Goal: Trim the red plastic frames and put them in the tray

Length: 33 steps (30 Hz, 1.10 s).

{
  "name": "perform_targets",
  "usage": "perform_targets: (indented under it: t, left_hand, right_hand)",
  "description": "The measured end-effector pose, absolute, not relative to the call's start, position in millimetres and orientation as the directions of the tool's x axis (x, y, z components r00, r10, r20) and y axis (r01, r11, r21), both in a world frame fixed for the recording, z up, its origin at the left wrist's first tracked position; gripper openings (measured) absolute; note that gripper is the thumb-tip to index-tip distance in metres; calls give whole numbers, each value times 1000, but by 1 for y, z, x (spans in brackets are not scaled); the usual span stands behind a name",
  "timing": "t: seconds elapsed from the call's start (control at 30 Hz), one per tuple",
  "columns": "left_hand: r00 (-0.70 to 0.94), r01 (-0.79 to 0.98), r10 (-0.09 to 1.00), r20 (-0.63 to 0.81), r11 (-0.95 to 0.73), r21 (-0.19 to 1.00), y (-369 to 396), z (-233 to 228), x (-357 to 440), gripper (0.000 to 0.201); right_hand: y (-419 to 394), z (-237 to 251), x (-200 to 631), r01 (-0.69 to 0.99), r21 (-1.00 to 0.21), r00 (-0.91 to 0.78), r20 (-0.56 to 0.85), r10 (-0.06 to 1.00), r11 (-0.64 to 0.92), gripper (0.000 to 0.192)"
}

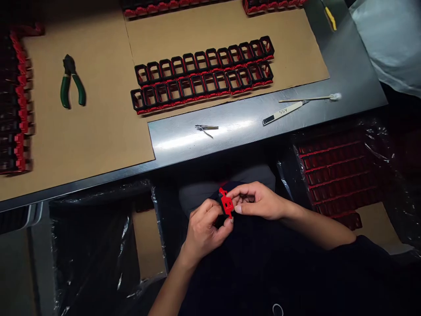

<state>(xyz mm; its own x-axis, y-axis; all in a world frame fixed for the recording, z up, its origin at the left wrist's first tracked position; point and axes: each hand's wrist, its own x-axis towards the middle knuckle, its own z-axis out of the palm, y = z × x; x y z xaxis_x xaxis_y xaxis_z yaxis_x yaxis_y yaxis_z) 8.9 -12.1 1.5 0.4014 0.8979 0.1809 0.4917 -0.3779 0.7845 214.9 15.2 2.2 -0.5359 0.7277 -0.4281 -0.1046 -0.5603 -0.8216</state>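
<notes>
Both hands, left hand (204,224) and right hand (258,202), pinch a small red clip (226,203) over the lap, apparently mid-fitting; seating it next likely demands careful alignment and firm thumb pressure.

Matt plastic parts, brushed metal bench, plain cardboard.

The small red part (226,204) pinched between the left hand (204,228) and right hand (259,202) looks like smooth matt plastic. The steel table (348,79) is brushed metal with a soft glare. Brown cardboard sheets (95,131) look dull and papery. The black-and-red frames (204,79) seem moulded plastic. The pliers (71,82) have glossy green grips; the tweezers (206,127) are shiny metal. Crinkled glossy plastic film (98,245) lines the bins.
</notes>
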Motion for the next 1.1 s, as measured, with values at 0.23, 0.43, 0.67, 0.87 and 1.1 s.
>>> perform_targets:
  t: [0.23, 0.43, 0.67, 0.87, 1.1]
  left_hand:
    - [443, 457, 892, 92, -313, 833, -10, 2, 6, 4]
    - [403, 399, 911, -91, -85, 913, -2, 12, 1, 24]
    - [353, 330, 922, -158, 35, 943, -2, 16, 3, 31]
    - [275, 289, 955, -116, 33, 957, -4, 14, 8, 48]
    - [234, 379, 972, -3, -88, 921, -8, 11, 8, 32]
  right_hand:
    - [12, -1, 211, -124, -864, -475, -379, 794, -487, 24]
    - [13, 3, 217, 100, -991, -413, -121, 903, -87, 12]
    - [14, 0, 220, 203, -928, -476, 185, 860, 312, 17]
    - [13, -4, 218, 243, -865, -461, 296, 837, 440, 16]
    - [14, -7, 216, 293, -829, -434, 329, 839, 476, 16]
